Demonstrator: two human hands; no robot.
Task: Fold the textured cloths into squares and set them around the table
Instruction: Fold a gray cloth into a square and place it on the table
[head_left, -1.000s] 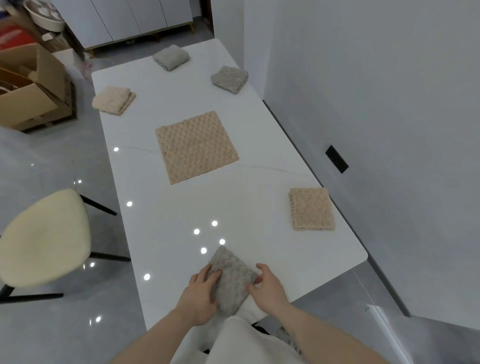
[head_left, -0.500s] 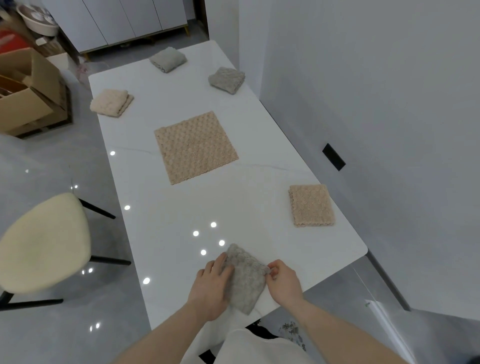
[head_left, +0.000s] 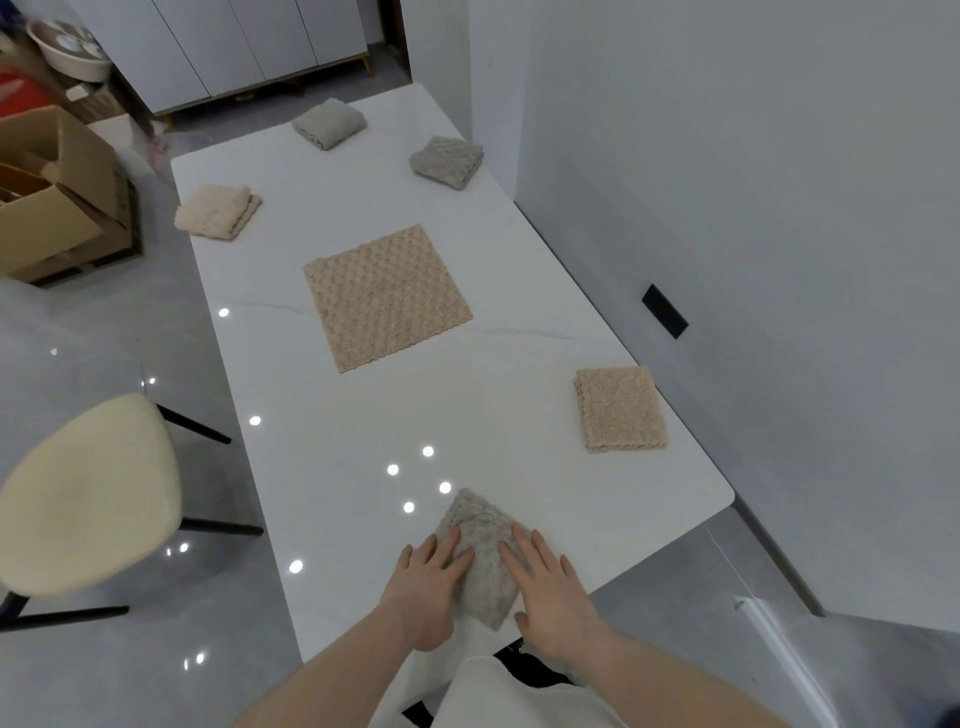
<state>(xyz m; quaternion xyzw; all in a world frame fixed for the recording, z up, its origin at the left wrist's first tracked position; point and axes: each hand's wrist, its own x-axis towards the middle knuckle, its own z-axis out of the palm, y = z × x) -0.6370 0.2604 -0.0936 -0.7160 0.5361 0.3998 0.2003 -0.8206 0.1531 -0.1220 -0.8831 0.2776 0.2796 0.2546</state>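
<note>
Pressing flat: both hands lie on the folded grey cloth (head_left: 480, 558) at the near edge of the tabletop (head_left: 332, 447), left hand (head_left: 428, 587) on its left side, right hand (head_left: 550, 587) on its right, fingers straight and spread, palms down, gripping nothing. That cloth looks already folded to a small square, turned cornerwise, so the step in hand is likely the last smoothing and placing. Four other folded cloths sit around the tabletop: beige one (head_left: 620, 409) at the right edge, cream one (head_left: 218, 212) far left, two grey ones (head_left: 329, 123) (head_left: 447, 161) at the far end. One beige cloth (head_left: 387, 297) lies flat and unfolded mid-tabletop. Next move probably: lift off the grey square, reach forward for the open beige cloth, pinch its near edge or corners, fold in half.
</note>
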